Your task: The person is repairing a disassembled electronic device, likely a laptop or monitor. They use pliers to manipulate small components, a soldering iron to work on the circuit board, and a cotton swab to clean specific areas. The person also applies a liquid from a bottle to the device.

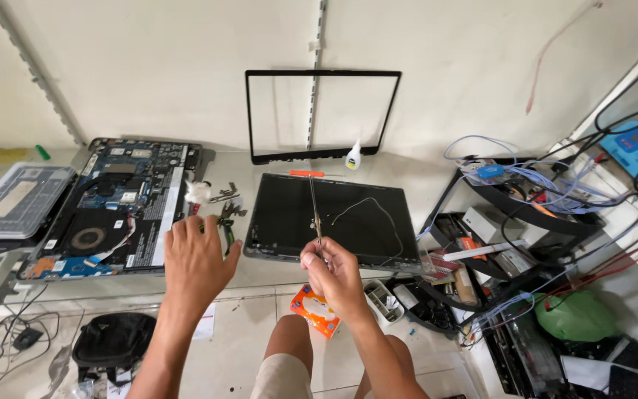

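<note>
Where the right hand pinches it, the screwdriver looks thin, orange-capped.

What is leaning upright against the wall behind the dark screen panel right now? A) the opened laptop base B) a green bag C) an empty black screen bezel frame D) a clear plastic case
C: the empty black bezel frame stands against the wall behind the dark screen panel, with a small white glue bottle at its lower right corner.
</note>
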